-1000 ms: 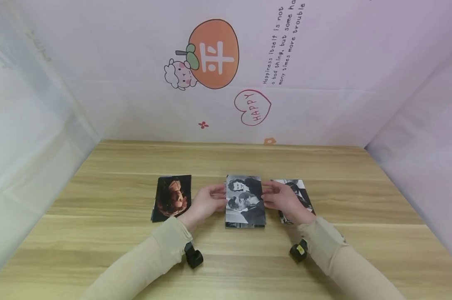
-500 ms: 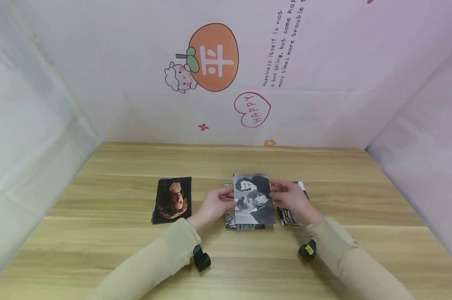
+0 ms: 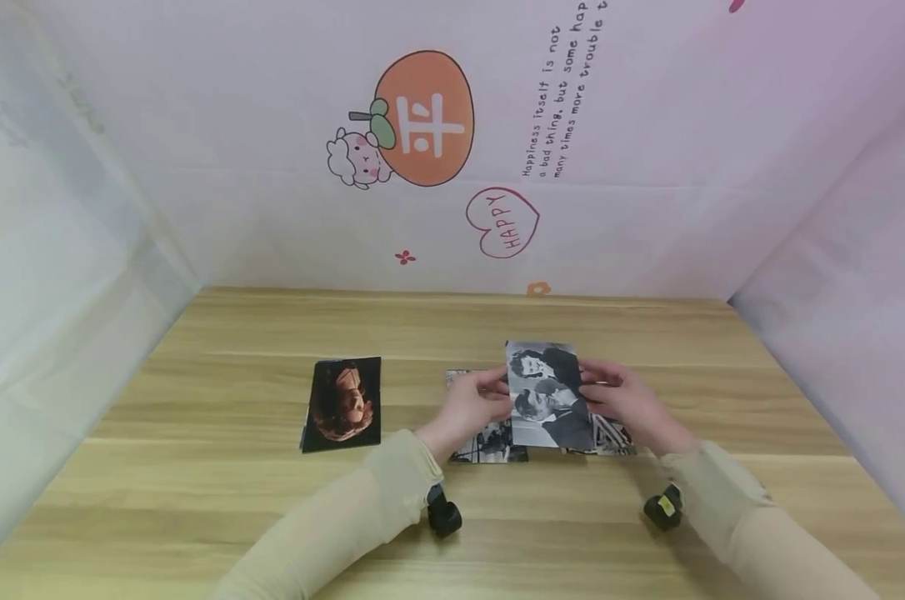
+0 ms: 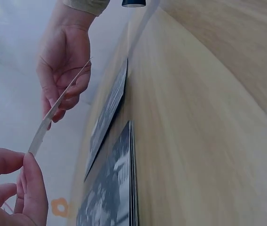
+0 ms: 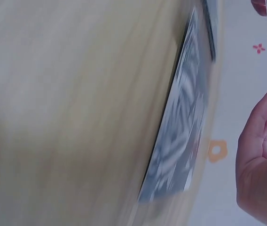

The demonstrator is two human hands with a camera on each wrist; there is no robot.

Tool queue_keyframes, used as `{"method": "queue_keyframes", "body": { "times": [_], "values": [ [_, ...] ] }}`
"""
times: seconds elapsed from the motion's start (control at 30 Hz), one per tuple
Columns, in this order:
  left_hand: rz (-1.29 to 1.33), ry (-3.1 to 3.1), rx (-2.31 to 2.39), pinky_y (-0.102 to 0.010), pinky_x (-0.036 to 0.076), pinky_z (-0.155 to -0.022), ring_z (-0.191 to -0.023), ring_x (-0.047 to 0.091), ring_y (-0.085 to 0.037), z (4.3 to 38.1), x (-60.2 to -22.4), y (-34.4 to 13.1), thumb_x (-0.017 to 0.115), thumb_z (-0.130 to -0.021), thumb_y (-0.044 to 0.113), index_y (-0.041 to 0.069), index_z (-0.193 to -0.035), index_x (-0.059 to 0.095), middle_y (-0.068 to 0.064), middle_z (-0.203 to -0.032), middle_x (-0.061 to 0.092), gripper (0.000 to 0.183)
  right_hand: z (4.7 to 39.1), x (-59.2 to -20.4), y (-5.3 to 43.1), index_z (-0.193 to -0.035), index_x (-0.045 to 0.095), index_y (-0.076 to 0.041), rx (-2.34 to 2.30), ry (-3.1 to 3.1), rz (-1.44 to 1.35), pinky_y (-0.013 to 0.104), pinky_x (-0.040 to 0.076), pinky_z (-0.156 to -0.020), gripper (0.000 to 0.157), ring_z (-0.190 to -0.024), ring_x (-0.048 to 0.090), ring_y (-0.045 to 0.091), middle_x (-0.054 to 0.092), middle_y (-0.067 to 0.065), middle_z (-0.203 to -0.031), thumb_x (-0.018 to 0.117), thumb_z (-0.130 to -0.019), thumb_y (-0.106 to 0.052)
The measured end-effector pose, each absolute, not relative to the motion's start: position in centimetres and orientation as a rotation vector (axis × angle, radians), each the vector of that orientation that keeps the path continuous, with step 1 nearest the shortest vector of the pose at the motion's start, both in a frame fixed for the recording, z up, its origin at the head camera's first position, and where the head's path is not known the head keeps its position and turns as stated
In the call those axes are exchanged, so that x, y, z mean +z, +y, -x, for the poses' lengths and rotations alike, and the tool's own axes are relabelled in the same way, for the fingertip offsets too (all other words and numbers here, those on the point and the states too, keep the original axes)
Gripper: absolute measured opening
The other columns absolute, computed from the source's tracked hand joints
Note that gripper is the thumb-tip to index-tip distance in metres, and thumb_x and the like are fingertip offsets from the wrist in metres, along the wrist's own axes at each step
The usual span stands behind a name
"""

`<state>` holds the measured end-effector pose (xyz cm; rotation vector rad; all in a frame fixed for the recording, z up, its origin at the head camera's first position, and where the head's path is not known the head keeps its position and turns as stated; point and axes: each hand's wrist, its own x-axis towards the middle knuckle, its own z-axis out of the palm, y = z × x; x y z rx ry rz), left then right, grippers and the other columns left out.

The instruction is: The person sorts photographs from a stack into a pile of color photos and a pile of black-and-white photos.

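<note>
Fabric backdrop [image 3: 632, 208], pale and softly creased, stands along the far edge of our bench [image 3: 197, 517], whose smooth top is striped with light wood grain. Tan sleeves [image 3: 332, 525] reach in from the near side. On the wood we see flat, rectangular photos: a dark left pile [image 3: 344, 404] with slightly fanned edges, a black-and-white middle pile [image 3: 490, 446], and a right pile [image 3: 612, 437], mostly covered from above. Wood shows broadly between the left and middle piles and in front of all three; the middle and right ones lie near each other.

Above those two, up off the bench, is the held photo [image 3: 546, 396], a thin black-and-white print of two people. We see the left hand [image 3: 463, 408] pinching one long edge and the right hand [image 3: 628, 400] pinching the opposite one, each grip narrow on the paper. Only the wrist views give us the photo edge-on; the left one shows it slightly bowed, and stacked layers along the middle pile's side. Motion blurs the right wrist's bench.
</note>
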<state>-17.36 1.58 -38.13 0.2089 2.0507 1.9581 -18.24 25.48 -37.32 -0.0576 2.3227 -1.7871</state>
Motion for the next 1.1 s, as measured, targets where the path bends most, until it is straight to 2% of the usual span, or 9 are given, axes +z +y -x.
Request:
{"method": "queue_keyframes", "body": {
  "times": [0.13,0.33,0.43,0.6,0.83,1.1],
  "values": [
    [-0.230,2.072,1.928,-0.027,0.057,-0.079,-0.096,0.063,-0.022,17.4,-38.3,2.9,0.064,-0.082,-0.007,0.001,-0.138,0.046,-0.016,-0.109,0.060,0.059,18.1,-37.4,26.8,-0.142,0.028,0.011,-1.747,2.350,0.054,0.017,0.054,-0.075,0.058,-0.083,0.057,-0.003,0.052,0.003,-0.104,0.053,-0.091,0.002],
    [-0.269,2.081,1.901,-0.027,0.058,-0.075,-0.092,0.063,-0.020,17.7,-38.7,4.7,0.064,-0.080,-0.009,-0.003,-0.136,0.047,-0.016,-0.106,0.061,0.059,18.2,-38.0,28.8,-0.140,0.031,0.014,-1.634,2.448,0.088,0.019,0.056,-0.074,0.056,-0.081,0.058,-0.003,0.053,0.020,-0.114,0.053,-0.090,0.002],
    [-0.245,2.046,1.905,-0.026,0.058,-0.074,-0.089,0.062,-0.018,18.0,-38.9,5.6,0.064,-0.079,-0.011,-0.003,-0.137,0.046,-0.015,-0.104,0.060,0.061,18.4,-38.2,29.7,-0.138,0.031,0.016,-1.619,2.460,0.111,0.020,0.056,-0.073,0.057,-0.080,0.059,-0.002,0.057,0.018,-0.113,0.055,-0.089,0.001],
    [-0.227,2.020,1.889,-0.024,0.058,-0.074,-0.085,0.062,-0.016,18.4,-39.5,6.6,0.062,-0.078,-0.012,-0.005,-0.136,0.045,-0.014,-0.102,0.060,0.061,18.8,-38.5,30.7,-0.139,0.029,0.015,-1.635,2.391,0.072,0.022,0.057,-0.077,0.060,-0.082,0.060,-0.001,0.060,0.008,-0.105,0.057,-0.088,0.003],
    [-0.232,2.011,1.824,-0.024,0.058,-0.074,-0.080,0.065,-0.019,18.7,-40.4,7.2,0.059,-0.079,-0.013,-0.005,-0.134,0.048,-0.014,-0.097,0.060,0.057,19.2,-38.8,30.9,-0.139,0.031,0.014,-1.538,2.405,0.015,0.025,0.057,-0.080,0.063,-0.085,0.061,0.003,0.060,0.024,-0.116,0.062,-0.085,0.003],
    [-0.223,2.024,1.783,-0.022,0.057,-0.076,-0.086,0.067,-0.020,18.8,-40.7,7.4,0.060,-0.082,-0.010,-0.006,-0.135,0.046,-0.014,-0.102,0.062,0.056,19.6,-39.3,31.3,-0.140,0.034,0.010,-1.446,2.449,-0.015,0.024,0.056,-0.080,0.062,-0.087,0.059,0.003,0.057,0.025,-0.119,0.061,-0.085,0.002]
  ]
}}
